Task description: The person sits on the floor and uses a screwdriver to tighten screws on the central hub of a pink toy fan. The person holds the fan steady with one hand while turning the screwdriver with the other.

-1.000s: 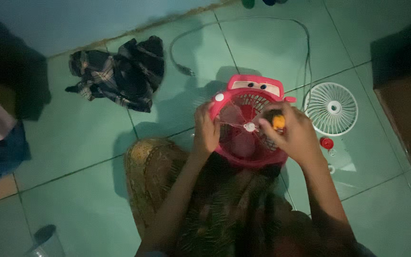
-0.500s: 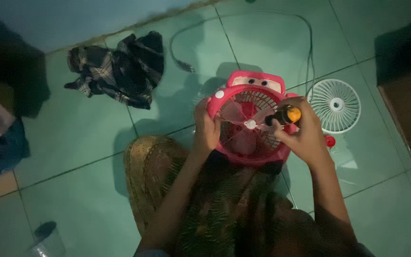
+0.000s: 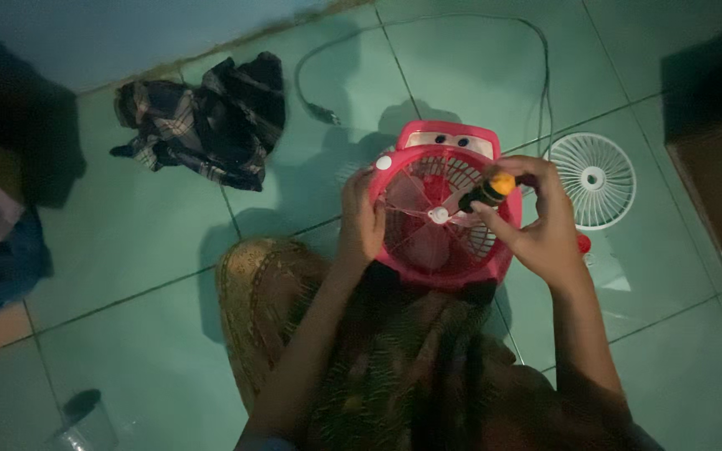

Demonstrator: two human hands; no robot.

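Tilted lower now, the right hand (image 3: 545, 230) grips a stubby screwdriver (image 3: 486, 194); left hand (image 3: 359, 224) clasps the round pink plastic fan (image 3: 440, 242).

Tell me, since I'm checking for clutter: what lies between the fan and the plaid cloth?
Bare floor tile between fan and cloth, head view.

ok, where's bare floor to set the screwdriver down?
Bare tile lies between the plaid cloth and the pink fan, and left of the person's knee toward the metal cup. It is crowded right of the fan: white grille, cord, right hand with the screwdriver.
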